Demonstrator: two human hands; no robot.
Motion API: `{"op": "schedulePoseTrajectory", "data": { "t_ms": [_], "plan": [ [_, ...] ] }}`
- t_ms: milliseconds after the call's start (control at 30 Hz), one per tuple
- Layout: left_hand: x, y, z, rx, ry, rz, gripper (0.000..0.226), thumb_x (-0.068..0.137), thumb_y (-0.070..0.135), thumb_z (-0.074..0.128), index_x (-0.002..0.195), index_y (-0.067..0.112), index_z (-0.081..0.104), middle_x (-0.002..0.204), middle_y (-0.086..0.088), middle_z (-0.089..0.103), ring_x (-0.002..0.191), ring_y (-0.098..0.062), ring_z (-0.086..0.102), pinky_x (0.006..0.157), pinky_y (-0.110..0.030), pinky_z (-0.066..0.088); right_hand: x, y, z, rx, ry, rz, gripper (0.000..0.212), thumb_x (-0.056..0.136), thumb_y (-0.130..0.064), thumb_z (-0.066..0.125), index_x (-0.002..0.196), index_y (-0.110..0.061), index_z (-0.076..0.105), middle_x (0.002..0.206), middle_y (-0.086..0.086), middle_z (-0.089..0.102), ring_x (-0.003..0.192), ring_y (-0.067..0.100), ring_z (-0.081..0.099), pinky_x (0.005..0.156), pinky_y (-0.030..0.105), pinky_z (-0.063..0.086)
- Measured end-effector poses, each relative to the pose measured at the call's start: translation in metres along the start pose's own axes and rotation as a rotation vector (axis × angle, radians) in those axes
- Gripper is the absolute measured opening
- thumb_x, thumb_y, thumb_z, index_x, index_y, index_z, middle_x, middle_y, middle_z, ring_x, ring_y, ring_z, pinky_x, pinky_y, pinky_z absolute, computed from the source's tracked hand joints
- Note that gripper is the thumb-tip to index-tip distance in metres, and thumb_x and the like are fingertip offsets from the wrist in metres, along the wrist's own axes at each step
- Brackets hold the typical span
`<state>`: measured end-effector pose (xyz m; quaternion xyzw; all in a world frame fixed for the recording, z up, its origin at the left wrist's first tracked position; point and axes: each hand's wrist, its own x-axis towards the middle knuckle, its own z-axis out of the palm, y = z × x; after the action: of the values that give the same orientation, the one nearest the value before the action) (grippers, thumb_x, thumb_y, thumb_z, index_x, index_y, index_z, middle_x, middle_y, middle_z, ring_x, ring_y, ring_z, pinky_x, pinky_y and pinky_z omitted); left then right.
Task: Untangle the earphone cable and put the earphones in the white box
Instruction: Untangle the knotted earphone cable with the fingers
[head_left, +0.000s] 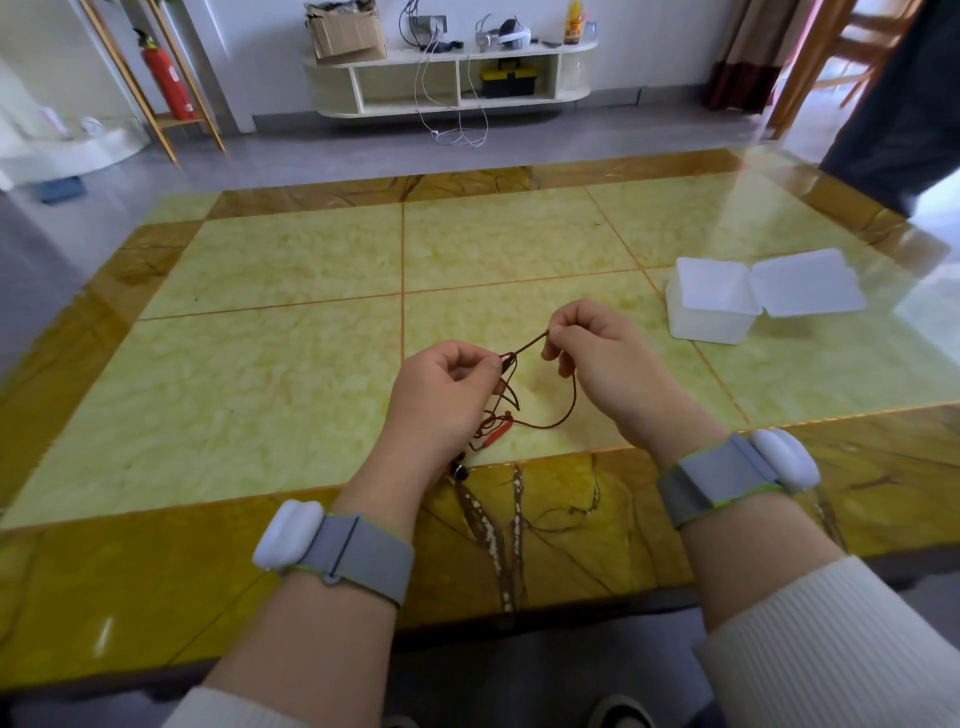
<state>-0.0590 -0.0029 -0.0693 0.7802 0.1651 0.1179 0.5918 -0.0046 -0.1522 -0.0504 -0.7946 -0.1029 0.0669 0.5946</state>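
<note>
Low over the desk's near edge, the left hand pinches the earphone cable at its knot. The right hand pinches a strand running up and right from it. Beyond the right hand, the open white box is nearer to that grip.

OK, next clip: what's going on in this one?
A person is untangling a reddish-brown earphone cable above a yellow marble table. The left hand pinches the knotted part and the right hand pinches a strand pulled from it. The white box sits open at right, with nothing visible inside.
</note>
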Motion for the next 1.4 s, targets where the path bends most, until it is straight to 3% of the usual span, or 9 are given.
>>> {"op": "schedulePoseTrajectory", "data": {
  "t_ms": [133,300,433,600,733,833,1033,1167,1400],
  "plan": [
    [0.001,-0.003,-0.001,0.007,0.010,-0.005,0.008,0.089,0.024,0.067,0.083,0.023,0.072,0.084,-0.001,0.074,0.078,-0.015,0.069,0.069,-0.031,0.058,-0.001,0.002,0.000,-0.150,-0.037,-0.071,0.016,0.094,-0.030,0.059,0.091,-0.020,0.070,0.077,-0.005,0.069,0.070,0.012,0.059,0.070,0.036,0.053],
    [0.003,-0.003,0.000,-0.019,0.021,-0.054,0.012,0.092,0.024,0.062,0.082,0.021,0.069,0.082,0.005,0.075,0.056,-0.004,0.056,0.060,-0.025,0.045,-0.002,0.003,0.000,-0.158,-0.093,-0.086,0.018,0.097,-0.025,0.056,0.087,-0.020,0.069,0.075,-0.007,0.070,0.071,0.011,0.061,0.077,0.036,0.054],
    [0.004,-0.003,-0.001,0.006,0.042,-0.098,0.012,0.097,0.026,0.052,0.090,0.023,0.062,0.082,0.006,0.075,0.056,-0.009,0.054,0.059,-0.027,0.043,-0.001,0.001,0.000,-0.048,-0.056,-0.049,0.024,0.101,-0.021,0.047,0.084,-0.018,0.063,0.074,-0.005,0.065,0.067,0.008,0.057,0.061,0.020,0.045],
    [0.004,-0.003,-0.004,0.059,0.084,-0.094,0.016,0.100,0.025,0.044,0.102,0.020,0.059,0.079,0.004,0.062,0.059,-0.011,0.050,0.054,-0.026,0.041,0.006,-0.001,-0.005,0.167,0.066,0.100,0.032,0.101,-0.026,0.042,0.073,-0.018,0.055,0.072,0.000,0.060,0.065,0.014,0.051,0.062,0.028,0.039],
    [0.006,0.000,-0.005,-0.048,0.102,-0.167,0.016,0.099,0.024,0.044,0.100,0.020,0.060,0.072,0.004,0.052,0.059,-0.013,0.045,0.053,-0.026,0.039,0.005,0.006,-0.010,-0.098,0.109,0.130,0.042,0.099,-0.042,0.042,0.081,-0.008,0.060,0.078,0.000,0.060,0.069,0.014,0.052,0.069,0.033,0.044],
    [0.007,0.002,-0.006,-0.188,0.090,-0.228,0.020,0.096,0.022,0.041,0.080,0.019,0.052,0.067,0.003,0.044,0.055,-0.014,0.038,0.049,-0.026,0.033,0.005,0.014,-0.011,-0.310,0.074,0.070,0.035,0.099,-0.036,0.047,0.092,-0.005,0.062,0.080,-0.001,0.061,0.075,0.016,0.055,0.069,0.032,0.044],
    [0.007,0.005,-0.009,-0.329,0.078,-0.300,0.031,0.098,0.033,0.044,0.069,0.021,0.044,0.054,0.006,0.039,0.045,-0.012,0.033,0.043,-0.026,0.029,0.009,0.022,-0.010,-0.845,0.025,-0.028,0.029,0.093,-0.037,0.055,0.119,-0.031,0.065,0.139,-0.002,0.049,0.124,0.028,0.045,0.100,0.039,0.040],
    [0.007,0.007,-0.008,-0.334,0.060,-0.292,0.025,0.093,0.040,0.056,0.079,0.020,0.053,0.057,0.006,0.041,0.047,-0.012,0.038,0.047,-0.027,0.031,0.003,0.016,-0.003,-0.666,-0.053,-0.246,0.032,0.090,-0.027,0.061,0.122,-0.029,0.065,0.134,-0.008,0.059,0.129,0.018,0.048,0.107,0.036,0.039],
    [0.006,0.009,-0.011,-0.675,-0.013,-0.278,0.032,0.090,0.004,0.042,0.063,0.018,0.033,0.054,0.003,0.029,0.043,-0.012,0.025,0.044,-0.027,0.023,-0.001,0.017,0.008,-0.722,-0.361,-0.137,0.039,0.090,-0.029,0.064,0.128,-0.034,0.062,0.129,-0.013,0.064,0.116,0.011,0.058,0.101,0.027,0.044]
  ]
}}
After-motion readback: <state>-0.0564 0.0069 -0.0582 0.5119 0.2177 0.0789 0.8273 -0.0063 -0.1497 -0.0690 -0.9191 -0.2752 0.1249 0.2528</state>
